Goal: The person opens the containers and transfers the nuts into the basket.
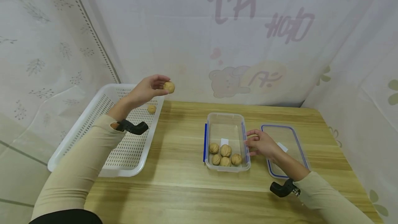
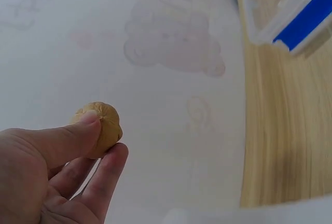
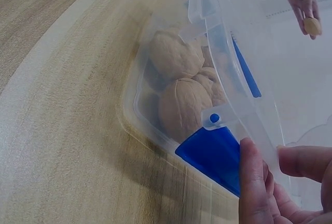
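Note:
My left hand (image 1: 151,88) pinches a walnut (image 1: 169,87) between thumb and fingertips, raised over the far right rim of the white basket (image 1: 146,148). In the left wrist view the thumb lies across the walnut (image 2: 106,125). A second walnut (image 1: 151,109) lies in the basket. My right hand (image 1: 260,143) holds the right side wall of a clear plastic container (image 1: 228,116), thumb on one side of the wall and fingers by the blue latch (image 3: 212,156). Several walnuts (image 1: 225,150) sit together in the container's near half, beside a small white label (image 1: 224,142).
A clear lid (image 1: 287,134) with a blue seal lies on the wooden table (image 1: 180,182) to the right, partly under my right forearm. Printed white cloth (image 1: 174,44) hangs behind and along both sides. The basket overhangs the table's left edge.

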Demonstrator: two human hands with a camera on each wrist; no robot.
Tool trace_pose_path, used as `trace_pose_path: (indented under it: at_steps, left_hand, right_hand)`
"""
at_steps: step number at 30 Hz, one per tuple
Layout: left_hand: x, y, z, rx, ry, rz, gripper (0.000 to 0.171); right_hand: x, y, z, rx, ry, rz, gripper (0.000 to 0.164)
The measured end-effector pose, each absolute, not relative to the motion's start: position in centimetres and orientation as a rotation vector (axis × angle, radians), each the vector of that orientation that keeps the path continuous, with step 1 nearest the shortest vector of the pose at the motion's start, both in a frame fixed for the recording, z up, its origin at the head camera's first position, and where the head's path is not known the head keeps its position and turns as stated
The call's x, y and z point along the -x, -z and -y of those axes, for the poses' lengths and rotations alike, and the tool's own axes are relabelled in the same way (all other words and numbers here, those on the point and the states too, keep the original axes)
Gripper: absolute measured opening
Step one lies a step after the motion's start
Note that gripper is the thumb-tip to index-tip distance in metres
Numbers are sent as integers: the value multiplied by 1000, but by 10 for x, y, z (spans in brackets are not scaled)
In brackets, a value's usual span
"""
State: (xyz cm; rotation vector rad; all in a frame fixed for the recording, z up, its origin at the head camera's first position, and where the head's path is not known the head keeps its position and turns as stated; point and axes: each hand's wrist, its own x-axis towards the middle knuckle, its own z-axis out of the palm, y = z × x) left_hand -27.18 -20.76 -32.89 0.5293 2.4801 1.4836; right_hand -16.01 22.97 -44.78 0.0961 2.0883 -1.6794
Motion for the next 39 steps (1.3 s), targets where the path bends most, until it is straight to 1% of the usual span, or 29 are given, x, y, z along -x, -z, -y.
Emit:
trace_pose_path:
  at_steps: [6, 19, 31, 39]
  left_hand:
    - [273, 332, 227, -424, -1499, -2499, 49]
    - [282, 358, 270, -303, -1542, -2461, 55]
    - [287, 390, 305, -208, -1484, -2499, 57]
    - [290, 414, 312, -147, -1464, -2497, 54]
  right_hand:
    - [160, 447, -229, -101, 1669, -2101, 44]
    - [160, 449, -230, -103, 1675, -2097, 45]
    - [162, 449, -229, -113, 1658, -2111, 45]
    - [164, 452, -230, -126, 1656, -2115, 42]
